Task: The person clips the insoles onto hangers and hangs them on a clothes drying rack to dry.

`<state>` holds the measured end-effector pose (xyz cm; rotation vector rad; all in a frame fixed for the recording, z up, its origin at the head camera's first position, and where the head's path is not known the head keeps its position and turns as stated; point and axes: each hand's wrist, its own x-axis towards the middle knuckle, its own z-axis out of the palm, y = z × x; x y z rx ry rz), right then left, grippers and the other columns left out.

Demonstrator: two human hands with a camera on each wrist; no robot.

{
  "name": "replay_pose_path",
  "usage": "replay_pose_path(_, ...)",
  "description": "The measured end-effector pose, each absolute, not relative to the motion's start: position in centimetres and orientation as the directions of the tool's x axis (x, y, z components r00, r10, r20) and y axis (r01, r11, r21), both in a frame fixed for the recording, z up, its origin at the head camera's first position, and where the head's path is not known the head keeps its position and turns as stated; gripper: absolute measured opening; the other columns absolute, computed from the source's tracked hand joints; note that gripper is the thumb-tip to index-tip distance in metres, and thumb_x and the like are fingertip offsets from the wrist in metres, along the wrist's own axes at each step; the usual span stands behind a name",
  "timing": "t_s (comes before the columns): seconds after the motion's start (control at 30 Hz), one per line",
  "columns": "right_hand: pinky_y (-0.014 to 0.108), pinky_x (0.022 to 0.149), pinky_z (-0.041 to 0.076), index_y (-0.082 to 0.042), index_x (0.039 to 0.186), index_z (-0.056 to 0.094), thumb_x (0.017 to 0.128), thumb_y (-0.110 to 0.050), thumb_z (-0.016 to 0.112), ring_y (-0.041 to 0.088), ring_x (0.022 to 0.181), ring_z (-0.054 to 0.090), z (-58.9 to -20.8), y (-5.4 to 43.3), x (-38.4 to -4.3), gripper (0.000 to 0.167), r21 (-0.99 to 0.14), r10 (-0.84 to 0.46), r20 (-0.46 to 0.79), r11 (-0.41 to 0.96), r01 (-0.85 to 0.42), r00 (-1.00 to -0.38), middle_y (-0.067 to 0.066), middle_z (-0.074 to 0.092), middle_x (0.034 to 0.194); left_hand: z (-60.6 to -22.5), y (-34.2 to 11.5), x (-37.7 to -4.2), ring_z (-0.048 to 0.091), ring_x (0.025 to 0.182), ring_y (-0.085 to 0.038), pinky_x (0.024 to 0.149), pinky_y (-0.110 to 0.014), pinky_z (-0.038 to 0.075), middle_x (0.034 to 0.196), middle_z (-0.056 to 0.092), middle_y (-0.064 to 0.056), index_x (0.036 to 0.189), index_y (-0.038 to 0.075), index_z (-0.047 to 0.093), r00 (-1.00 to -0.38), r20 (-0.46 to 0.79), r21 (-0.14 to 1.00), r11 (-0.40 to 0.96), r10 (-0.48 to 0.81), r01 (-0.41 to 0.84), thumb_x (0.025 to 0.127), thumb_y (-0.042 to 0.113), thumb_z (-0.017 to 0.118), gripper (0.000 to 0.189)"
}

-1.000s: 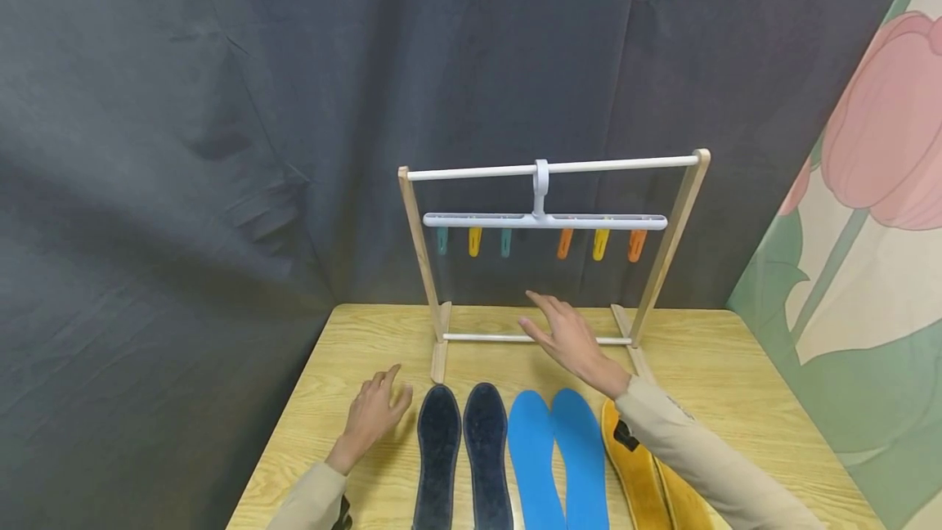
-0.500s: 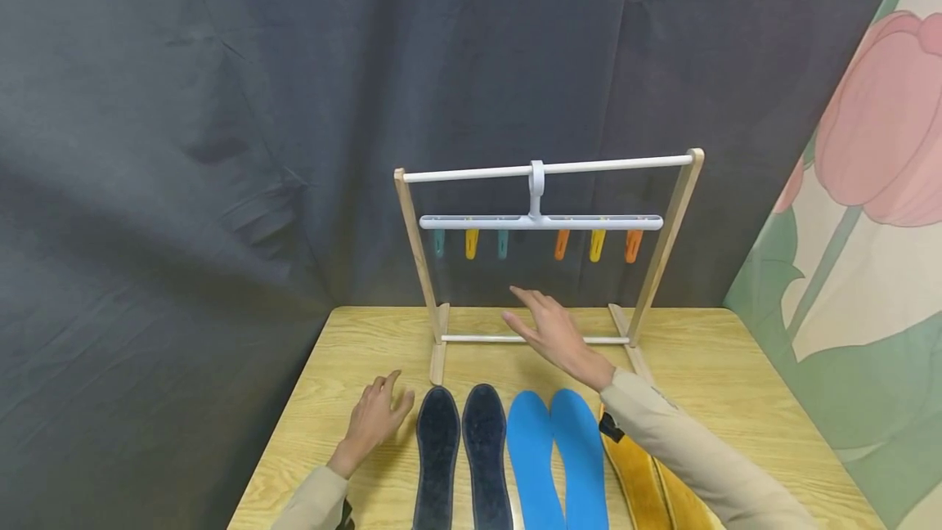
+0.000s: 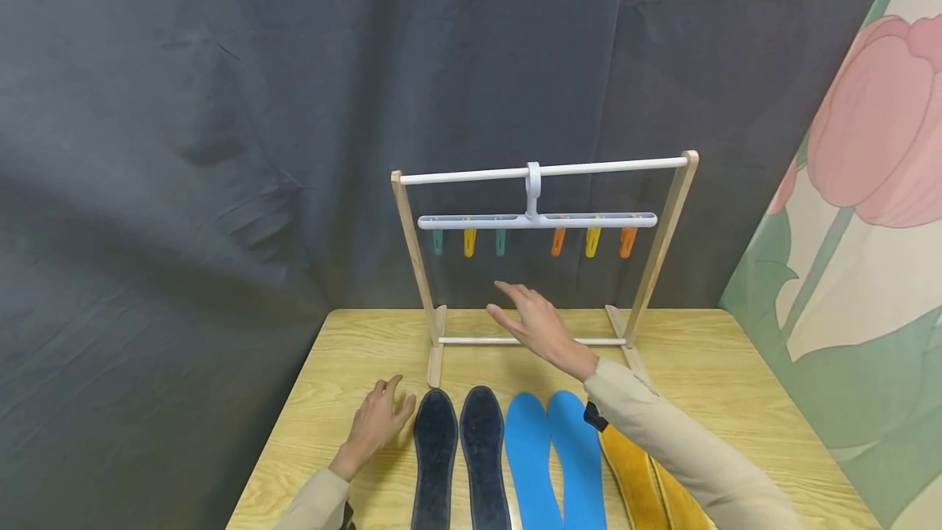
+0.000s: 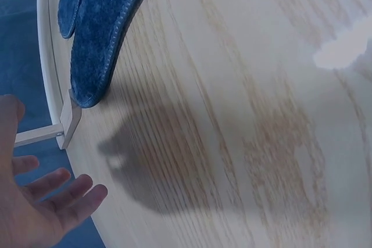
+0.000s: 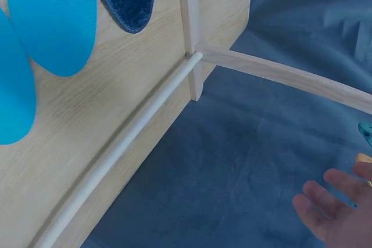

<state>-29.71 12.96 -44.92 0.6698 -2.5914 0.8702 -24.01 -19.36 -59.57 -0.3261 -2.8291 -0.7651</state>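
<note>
My left hand hovers over the table just left of two dark navy insoles, fingers loosely bent and holding nothing. In the left wrist view its fingers hang relaxed above bare wood, near the toe of a fuzzy insole. Farther forward, my right hand is raised in front of the rack, fingers extended and thumb apart, below a white clip hanger. Several teal, yellow and orange clips hang from that hanger. Two blue insoles and two mustard-yellow insoles lie to the right, the yellow ones partly covered by my right sleeve.
A rack with wooden posts and white rods stands at the back of the wooden table. Its lower rod runs close above the tabletop. Dark cloth hangs behind and at left; a tulip-patterned panel borders the right.
My right hand has drifted left and slightly up in front of the rack, still holding nothing. The left hand has hardly moved. The view has shifted a little.
</note>
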Motion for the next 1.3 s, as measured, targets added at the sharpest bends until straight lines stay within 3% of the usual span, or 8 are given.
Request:
replay_pose_path(0.23, 0.056, 0.099, 0.045, -0.01, 0.148, 0.045, 0.101, -0.049, 0.052, 0.039, 0.123, 0.054, -44.4, 12.2, -30.0, 0.062, -0.478, -0.351, 0.429, 0.694, -0.538, -0.833, 0.017, 0.052, 0.141, -59.8, -19.2, -23.8, 0.064, 0.089, -0.034, 0.06, -0.043, 0.056, 0.115, 0.058, -0.022, 0.137, -0.002, 0.052, -0.96, 0.23, 0.462, 0.851, 0.159, 0.251, 0.099, 0.035, 0.061, 0.054)
replay_pose_path(0.57, 0.054, 0.097, 0.047, -0.005, 0.146, 0.047, 0.101, -0.042, 0.056, 0.039, 0.121, 0.056, -43.6, 11.1, -30.6, 0.059, -0.482, -0.357, 0.463, 0.667, -0.569, -0.811, 0.019, 0.055, 0.138, -60.2, -19.2, -23.7, 0.064, 0.093, -0.036, 0.064, -0.048, 0.056, 0.121, 0.057, -0.023, 0.14, 0.002, 0.051, -0.972, 0.194, 0.461, 0.862, 0.136, 0.212, 0.099, 0.039, 0.059, 0.056)
replay_pose_path(1.3, 0.049, 0.101, 0.046, -0.006, 0.148, 0.044, 0.102, -0.042, 0.053, 0.034, 0.125, 0.054, -42.7, 9.0, -31.0, 0.059, -0.512, -0.391, 0.433, 0.635, -0.579, -0.812, 0.015, 0.053, 0.142, -60.5, -18.9, -22.9, 0.064, 0.089, -0.036, 0.061, -0.044, 0.056, 0.11, 0.061, -0.023, 0.129, -0.007, 0.057, -0.965, 0.211, 0.454, 0.859, 0.154, 0.236, 0.094, 0.029, 0.069, 0.051)
